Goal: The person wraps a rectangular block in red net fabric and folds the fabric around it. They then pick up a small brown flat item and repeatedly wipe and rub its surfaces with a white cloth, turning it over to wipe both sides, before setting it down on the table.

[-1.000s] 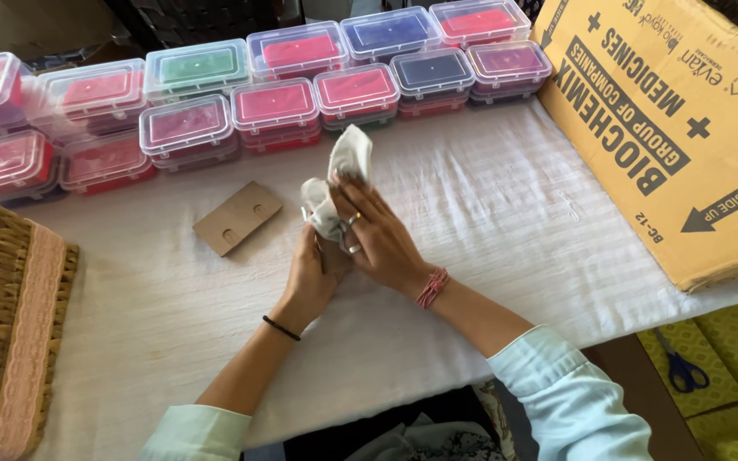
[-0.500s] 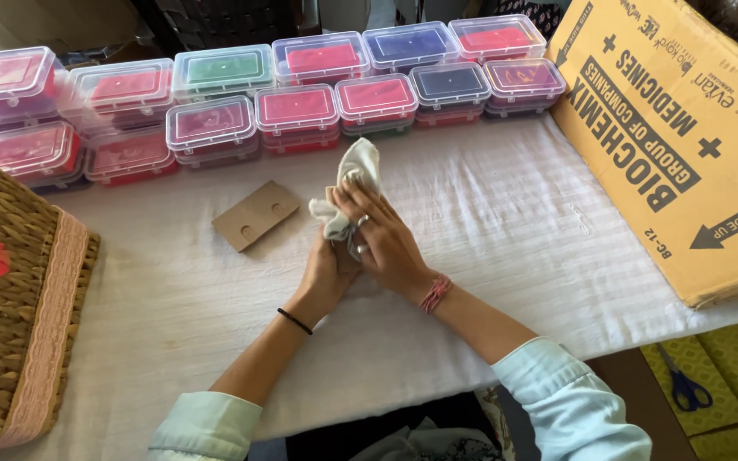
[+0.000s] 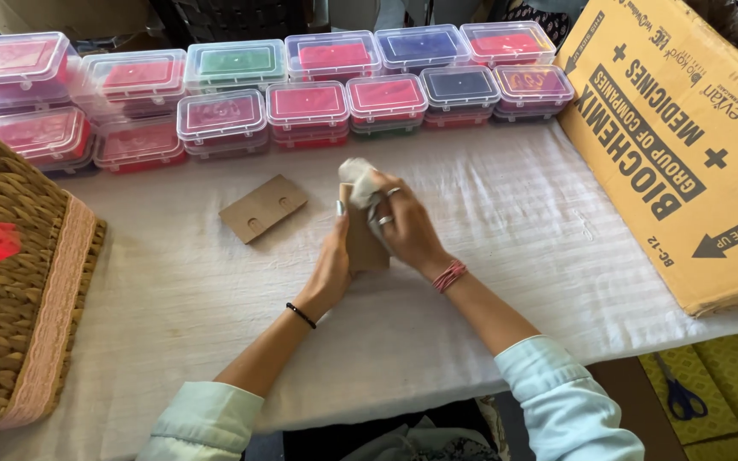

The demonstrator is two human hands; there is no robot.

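My left hand (image 3: 331, 271) holds a small brown card (image 3: 362, 243) upright over the white tablecloth (image 3: 514, 239). My right hand (image 3: 405, 225), with rings on two fingers, presses a crumpled white cloth (image 3: 359, 176) against the top of that card. A second flat brown card (image 3: 263, 207) with two small holes lies on the cloth just left of my hands.
Two rows of clear plastic boxes (image 3: 309, 102) with red, green and blue contents line the table's far edge. A woven basket (image 3: 10, 273) stands at the left, a large yellow cardboard box (image 3: 685, 145) at the right. Blue scissors (image 3: 679, 394) lie on the floor.
Both hands have come down towards the table with the white cloth. A brown card now shows in my left hand, and the cloth is bunched lower against it.
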